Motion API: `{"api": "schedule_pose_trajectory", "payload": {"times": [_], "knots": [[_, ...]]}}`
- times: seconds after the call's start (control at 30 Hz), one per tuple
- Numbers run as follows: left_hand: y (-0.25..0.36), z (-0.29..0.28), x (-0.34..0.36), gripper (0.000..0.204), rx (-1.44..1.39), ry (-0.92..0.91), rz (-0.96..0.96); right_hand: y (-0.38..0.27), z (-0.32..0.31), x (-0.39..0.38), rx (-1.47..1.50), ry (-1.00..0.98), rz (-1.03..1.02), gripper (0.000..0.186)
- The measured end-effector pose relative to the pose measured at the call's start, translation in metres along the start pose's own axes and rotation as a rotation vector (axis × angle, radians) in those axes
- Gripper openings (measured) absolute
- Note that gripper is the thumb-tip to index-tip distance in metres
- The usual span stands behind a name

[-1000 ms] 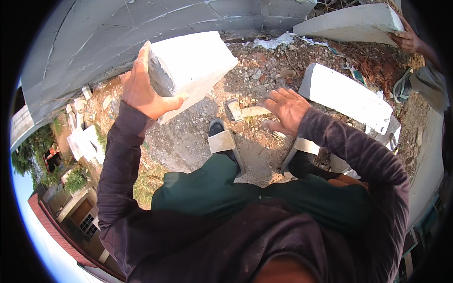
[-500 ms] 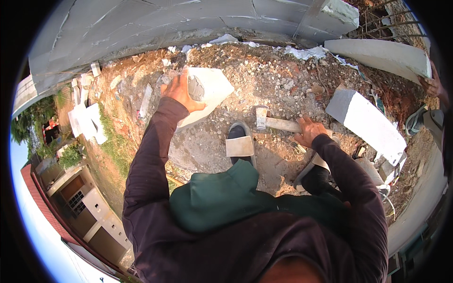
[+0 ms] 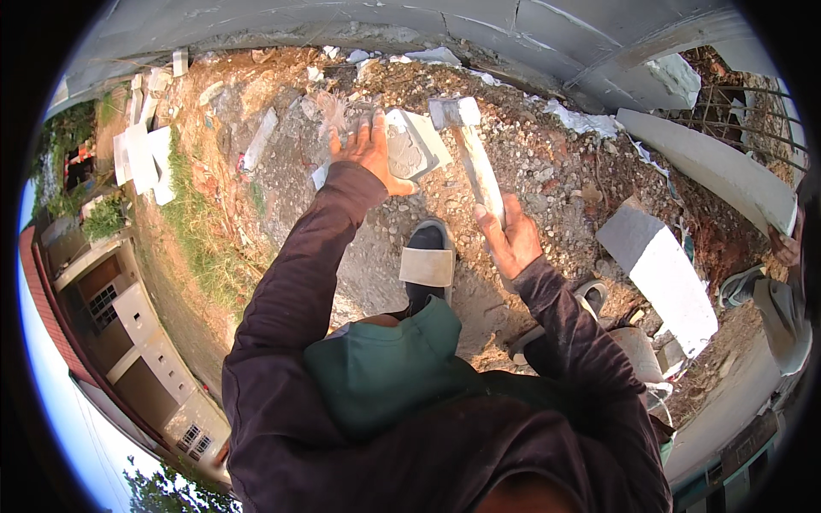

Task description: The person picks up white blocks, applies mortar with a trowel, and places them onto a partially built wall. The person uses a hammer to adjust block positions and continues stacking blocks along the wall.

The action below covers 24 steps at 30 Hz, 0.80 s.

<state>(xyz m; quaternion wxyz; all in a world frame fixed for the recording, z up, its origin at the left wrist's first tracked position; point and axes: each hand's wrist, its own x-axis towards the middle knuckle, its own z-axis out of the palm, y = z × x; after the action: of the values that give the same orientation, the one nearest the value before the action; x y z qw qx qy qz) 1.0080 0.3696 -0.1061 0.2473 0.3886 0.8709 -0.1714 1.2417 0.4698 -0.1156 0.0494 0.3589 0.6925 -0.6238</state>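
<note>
My left hand (image 3: pixel 363 158) is open, fingers spread, at the left side of a pale block (image 3: pixel 432 141); its thumb reaches along the block's near edge. Grey mortar (image 3: pixel 402 150) is smeared on the block's face. My right hand (image 3: pixel 510 242) is wrapped round the wooden handle of a hammer (image 3: pixel 479 171), which points away from me. The whitish, crusted hammer head (image 3: pixel 455 112) is raised just right of the block's far corner. Whether it touches the block I cannot tell.
A grey block wall (image 3: pixel 385 24) runs along the far side. To the right lie a large white block (image 3: pixel 663 274) and a long pale slab (image 3: pixel 710 167), with another person's hand (image 3: pixel 785 246) at its end. White pieces (image 3: pixel 141 158) lie far left. My sandalled foot (image 3: pixel 426 265) stands on gravel.
My right hand has swung the hammer up and leftward from beside my right foot to the block. The block now shows smaller, farther right, and my left hand has shifted right with it.
</note>
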Motion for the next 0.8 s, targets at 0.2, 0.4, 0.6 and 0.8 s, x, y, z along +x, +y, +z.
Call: {"api": "schedule_pose_trajectory", "payload": {"times": [0.2,0.4,0.6,0.8], "knots": [[0.001,0.013,-0.009,0.118,-0.027,0.028,-0.022,-0.044,0.004,0.006,-0.034,0.014,-0.139,0.046],[0.004,0.014,-0.008,0.113,-0.047,0.075,-0.001,-0.036,0.014,0.017,-0.207,0.129,-0.253,0.042],[0.003,0.017,-0.009,0.112,-0.068,0.083,-0.017,-0.073,-0.003,0.019,-0.077,0.174,-0.404,0.039],[0.006,0.014,-0.005,0.116,-0.052,0.113,-0.017,-0.019,-0.001,0.046,-0.419,-0.034,-0.074,0.048]]}}
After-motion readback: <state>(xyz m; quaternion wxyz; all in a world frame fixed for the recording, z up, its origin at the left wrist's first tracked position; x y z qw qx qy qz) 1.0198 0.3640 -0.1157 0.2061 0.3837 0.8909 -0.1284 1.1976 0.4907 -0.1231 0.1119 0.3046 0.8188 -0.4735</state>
